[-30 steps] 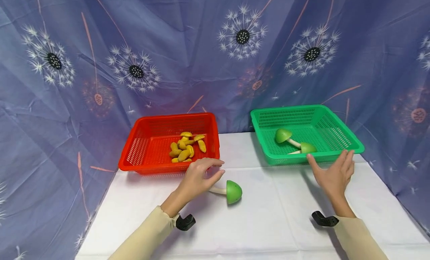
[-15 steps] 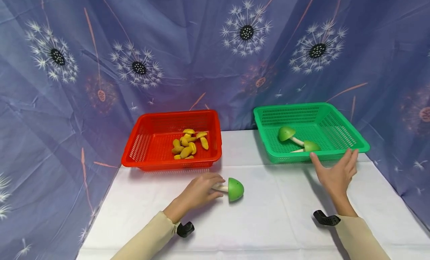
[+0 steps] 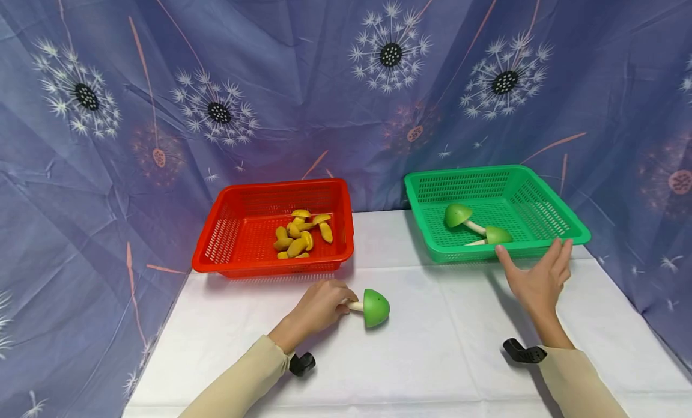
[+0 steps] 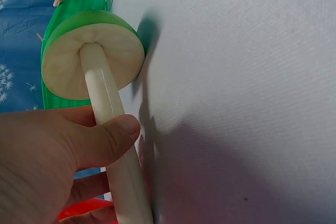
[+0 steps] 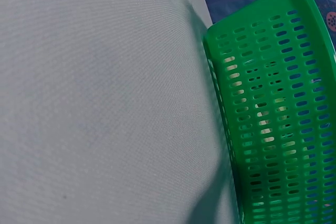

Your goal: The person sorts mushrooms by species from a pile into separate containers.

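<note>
A toy mushroom with a green cap and white stem lies on its side on the white cloth. My left hand pinches its stem; in the left wrist view the thumb presses across the stem, with fingers behind it. My right hand is at the front rim of the green basket, thumb and fingers spread. Whether it touches the rim I cannot tell. Inside that basket lie two green-capped mushrooms, one behind the other. The right wrist view shows the basket's slotted side but no hand.
A red basket stands behind my left hand, holding several small yellow-brown mushrooms. Both baskets sit on the white-covered table. A blue dandelion-print cloth hangs behind and along the sides.
My left hand has come down from above the mushroom, and its fingers have closed on the stem. The mushroom still lies in the same place. My right hand has stayed at the green basket.
</note>
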Tool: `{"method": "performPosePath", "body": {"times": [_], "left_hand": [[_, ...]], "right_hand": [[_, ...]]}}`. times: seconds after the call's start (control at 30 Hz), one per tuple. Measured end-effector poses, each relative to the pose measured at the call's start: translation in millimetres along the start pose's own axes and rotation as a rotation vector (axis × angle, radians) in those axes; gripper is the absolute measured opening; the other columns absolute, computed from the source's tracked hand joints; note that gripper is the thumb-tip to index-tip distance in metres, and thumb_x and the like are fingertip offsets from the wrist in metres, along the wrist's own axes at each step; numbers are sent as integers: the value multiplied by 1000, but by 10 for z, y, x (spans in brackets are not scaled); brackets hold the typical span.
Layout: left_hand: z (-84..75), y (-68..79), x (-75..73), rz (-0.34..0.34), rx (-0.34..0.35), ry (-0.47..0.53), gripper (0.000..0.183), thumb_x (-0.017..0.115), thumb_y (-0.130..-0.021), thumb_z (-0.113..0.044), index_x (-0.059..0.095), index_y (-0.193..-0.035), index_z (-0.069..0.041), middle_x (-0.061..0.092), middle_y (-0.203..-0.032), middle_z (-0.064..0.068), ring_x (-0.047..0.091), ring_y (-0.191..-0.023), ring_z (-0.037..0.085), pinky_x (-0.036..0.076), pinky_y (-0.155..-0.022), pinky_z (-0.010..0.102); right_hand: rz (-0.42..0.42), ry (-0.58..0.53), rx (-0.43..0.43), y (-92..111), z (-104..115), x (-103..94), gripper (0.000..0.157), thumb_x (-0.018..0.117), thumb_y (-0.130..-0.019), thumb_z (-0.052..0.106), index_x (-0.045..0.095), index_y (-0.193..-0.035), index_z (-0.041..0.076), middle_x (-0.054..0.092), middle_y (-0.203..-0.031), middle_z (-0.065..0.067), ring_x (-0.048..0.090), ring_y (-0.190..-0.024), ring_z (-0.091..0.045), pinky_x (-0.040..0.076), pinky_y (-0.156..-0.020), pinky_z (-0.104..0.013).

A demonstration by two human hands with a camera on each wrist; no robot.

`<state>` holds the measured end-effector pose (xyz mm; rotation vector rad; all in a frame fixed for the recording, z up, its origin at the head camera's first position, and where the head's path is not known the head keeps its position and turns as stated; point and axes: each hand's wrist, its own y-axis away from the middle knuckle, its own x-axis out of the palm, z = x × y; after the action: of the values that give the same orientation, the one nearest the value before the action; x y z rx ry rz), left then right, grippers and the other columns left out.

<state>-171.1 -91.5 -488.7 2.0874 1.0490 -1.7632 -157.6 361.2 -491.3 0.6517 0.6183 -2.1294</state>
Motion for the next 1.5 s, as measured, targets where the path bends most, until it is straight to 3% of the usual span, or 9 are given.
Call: {"method": "performPosePath", "body": {"times": [0.47,0.6,0.77,1.1,1.27,1.5], "left_hand": [[4,-4,-8,25,-27,23,23,85,-82,-6,81,-102,-15,75,-94,-6,68,-86,15,54,-80,33],[1,-40,-51,54,-42,79,21,84,-85,-10,81,-106,-13,76,-96,-6,66,-85,12,54,-79,29],[-85,-132,-168,42,-30,203,17,84,-87,-16,81,-104,-14,73,-87,-8,58,-73,4,49,-66,18],[-377,-508,-528,-127,44,406,25,86,-85,-15,81,-109,-10,76,-87,-2,63,-73,1,53,-63,15],[-466,-755,-605,-251,36,488,24,87,-84,-17,82,-107,-11,76,-84,-2,63,-70,1,55,-60,19],[-474,-1177,-621,-361,42,497,21,85,-87,-21,82,-106,-13,75,-84,-4,62,-66,2,52,-56,19]], "right_hand": [[-1,4,-19,18,9,-16,117,66,-91,63,-10,-165,14,-23,-169,1,-12,-154,-38,4,-119,-70],[0,2,-18,14,16,-26,117,66,-91,63,-11,-165,14,-23,-169,1,-12,-154,-38,4,-119,-70],[-2,10,-15,11,20,-35,117,66,-90,64,-10,-165,14,-23,-169,1,-11,-154,-39,5,-119,-70],[-9,11,-28,35,-14,-47,117,67,-90,63,-8,-165,12,-22,-169,0,-10,-154,-41,6,-118,-71],[-10,11,-36,55,-9,-61,117,67,-90,63,-7,-165,11,-20,-170,-2,-8,-154,-44,8,-116,-74],[-22,7,-34,54,-19,-57,117,68,-90,63,-6,-165,12,-20,-170,0,-7,-153,-45,9,-114,-76]]}}
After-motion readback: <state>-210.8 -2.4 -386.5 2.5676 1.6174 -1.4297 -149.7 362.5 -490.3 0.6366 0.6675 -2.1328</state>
